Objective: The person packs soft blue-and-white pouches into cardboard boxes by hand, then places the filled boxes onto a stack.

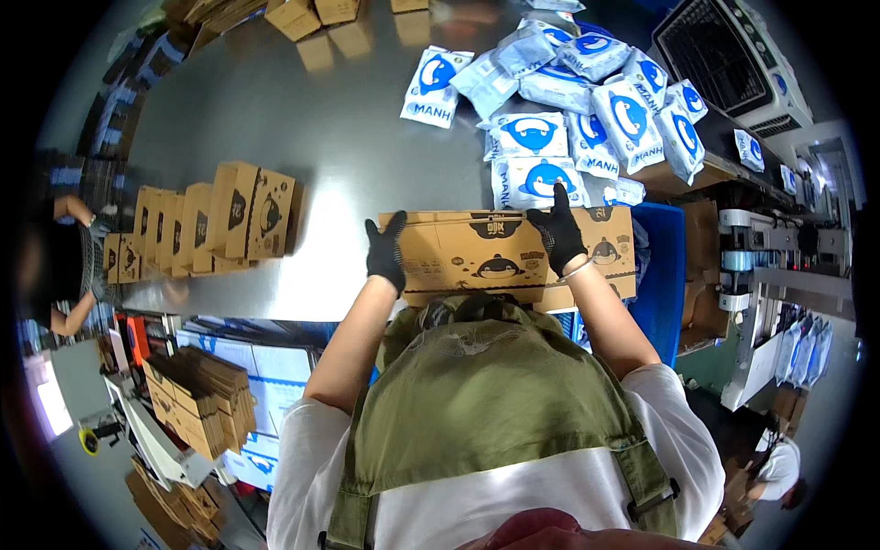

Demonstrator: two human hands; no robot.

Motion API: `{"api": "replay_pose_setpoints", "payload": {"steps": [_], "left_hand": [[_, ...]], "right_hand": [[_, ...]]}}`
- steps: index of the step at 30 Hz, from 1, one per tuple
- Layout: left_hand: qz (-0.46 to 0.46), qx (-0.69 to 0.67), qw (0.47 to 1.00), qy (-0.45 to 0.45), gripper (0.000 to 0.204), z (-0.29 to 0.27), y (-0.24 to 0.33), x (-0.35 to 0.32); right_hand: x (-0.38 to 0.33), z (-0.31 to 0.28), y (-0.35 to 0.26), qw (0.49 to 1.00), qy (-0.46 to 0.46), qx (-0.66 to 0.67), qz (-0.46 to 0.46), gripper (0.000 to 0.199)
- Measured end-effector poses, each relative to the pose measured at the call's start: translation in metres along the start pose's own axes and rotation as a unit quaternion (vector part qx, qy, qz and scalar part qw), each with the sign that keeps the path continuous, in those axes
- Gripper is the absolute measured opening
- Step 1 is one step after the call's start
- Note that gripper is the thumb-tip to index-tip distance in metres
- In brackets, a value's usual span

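Observation:
A brown cardboard carton (477, 252) printed with a dark whale figure lies in front of me at the table's near edge. My left hand (387, 257), in a black glove, is at its left end, thumb on the inner side and fingers along the outside. My right hand (557, 236), also gloved in black, grips its right part, thumb and forefinger spread at the far edge. More cardboard (607, 249) extends to the right of that hand. Just beyond the carton are white-and-blue packets (541, 179), the nearest close to my right fingertips.
Upright cartons (261, 215) stand in a row on the metal table (339, 137) at left, near another person's gloved hands (99, 229). A blue bin (662, 275) is at right. Flattened cartons (202, 403) are stacked at lower left. A white machine (775, 69) stands at far right.

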State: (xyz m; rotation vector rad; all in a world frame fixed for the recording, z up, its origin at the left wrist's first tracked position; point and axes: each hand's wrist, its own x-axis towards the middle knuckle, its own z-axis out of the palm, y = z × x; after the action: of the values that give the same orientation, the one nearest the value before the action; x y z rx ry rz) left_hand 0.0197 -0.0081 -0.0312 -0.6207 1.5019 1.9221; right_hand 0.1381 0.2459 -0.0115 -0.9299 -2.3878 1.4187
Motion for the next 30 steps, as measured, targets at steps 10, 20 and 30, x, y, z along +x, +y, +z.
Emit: {"api": "replay_pose_setpoints", "payload": {"steps": [10,20,30], "left_hand": [[0.138,-0.040,0.989,0.014,0.081,0.020,0.019,-0.085],[0.404,0.251,0.879,-0.040,0.090,0.005,0.001,-0.005],[0.426,0.296,0.854,0.029,0.081,-0.002,-0.009,0.034]], "right_hand": [[-0.041,-0.032,-0.025,0.976,-0.002,0.217,-0.033,0.062],[-0.034,-0.009,-0.104,0.888,-0.097,-0.105,-0.437,0.036],[0.005,0.024,-0.111,0.823,-0.050,-0.418,-0.382,0.017]]}}
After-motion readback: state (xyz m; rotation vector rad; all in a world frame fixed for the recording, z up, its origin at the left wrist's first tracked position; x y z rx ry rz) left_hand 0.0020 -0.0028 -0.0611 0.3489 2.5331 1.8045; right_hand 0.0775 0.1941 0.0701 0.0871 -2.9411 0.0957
